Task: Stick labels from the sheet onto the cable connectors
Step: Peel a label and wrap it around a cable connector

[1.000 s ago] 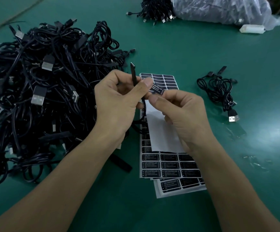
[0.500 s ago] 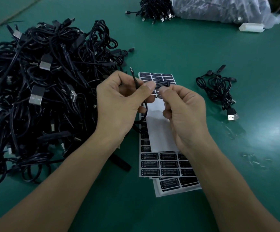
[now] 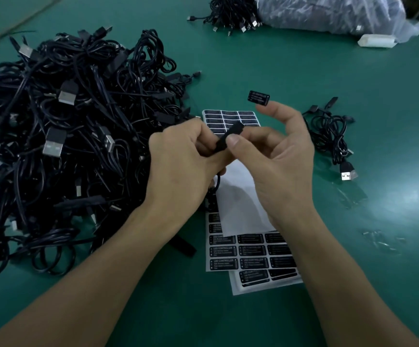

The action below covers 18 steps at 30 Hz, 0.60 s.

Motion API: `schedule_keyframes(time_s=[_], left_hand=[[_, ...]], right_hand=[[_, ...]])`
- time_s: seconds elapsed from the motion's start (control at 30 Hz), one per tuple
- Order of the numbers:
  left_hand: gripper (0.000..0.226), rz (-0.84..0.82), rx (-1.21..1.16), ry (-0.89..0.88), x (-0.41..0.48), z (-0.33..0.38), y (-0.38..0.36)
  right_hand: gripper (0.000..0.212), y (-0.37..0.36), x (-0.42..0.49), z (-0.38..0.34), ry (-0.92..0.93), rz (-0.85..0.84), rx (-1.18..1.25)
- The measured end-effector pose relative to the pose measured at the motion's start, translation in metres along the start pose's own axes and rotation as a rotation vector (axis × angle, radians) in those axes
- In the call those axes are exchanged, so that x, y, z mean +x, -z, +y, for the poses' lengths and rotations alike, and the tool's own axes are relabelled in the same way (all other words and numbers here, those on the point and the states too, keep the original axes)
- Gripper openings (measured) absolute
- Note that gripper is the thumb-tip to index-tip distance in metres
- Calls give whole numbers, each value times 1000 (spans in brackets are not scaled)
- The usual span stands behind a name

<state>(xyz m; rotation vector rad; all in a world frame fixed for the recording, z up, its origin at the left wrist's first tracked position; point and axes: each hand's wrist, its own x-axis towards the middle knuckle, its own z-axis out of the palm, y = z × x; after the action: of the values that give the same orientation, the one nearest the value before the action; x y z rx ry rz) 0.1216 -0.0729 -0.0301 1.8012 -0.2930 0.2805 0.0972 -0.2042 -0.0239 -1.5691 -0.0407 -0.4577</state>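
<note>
Label (image 3: 258,97) print illegible; cable pile (image 3: 66,136) beyond the left edge.

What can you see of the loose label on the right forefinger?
The label is a small black rectangle with rounded corners and pale print too blurred to read. It looks like a thin, glossy sticker. It is off the sheet and clings by its lower edge to the raised forefinger tip of the right hand, printed face toward the camera. Nothing else touches it. It is apart from the connector gripped in the left hand.
</note>
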Motion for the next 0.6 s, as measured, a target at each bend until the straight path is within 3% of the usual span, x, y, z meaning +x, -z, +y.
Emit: schedule_keyframes(time_s=[0.17, 0.37, 0.53, 0.6], left_hand=[[21, -103, -51, 5, 1, 1, -1], [12, -166, -149, 107, 4, 2, 1], [17, -130, -208, 180, 7, 0, 2], [17, -115, -218, 196, 7, 0, 2]], right_hand=[[44, 5, 5, 0, -82, 15, 134], [43, 7, 8, -2, -117, 48, 126], [10, 12, 11, -3, -108, 148, 112], [13, 16, 12, -5, -131, 122, 86]])
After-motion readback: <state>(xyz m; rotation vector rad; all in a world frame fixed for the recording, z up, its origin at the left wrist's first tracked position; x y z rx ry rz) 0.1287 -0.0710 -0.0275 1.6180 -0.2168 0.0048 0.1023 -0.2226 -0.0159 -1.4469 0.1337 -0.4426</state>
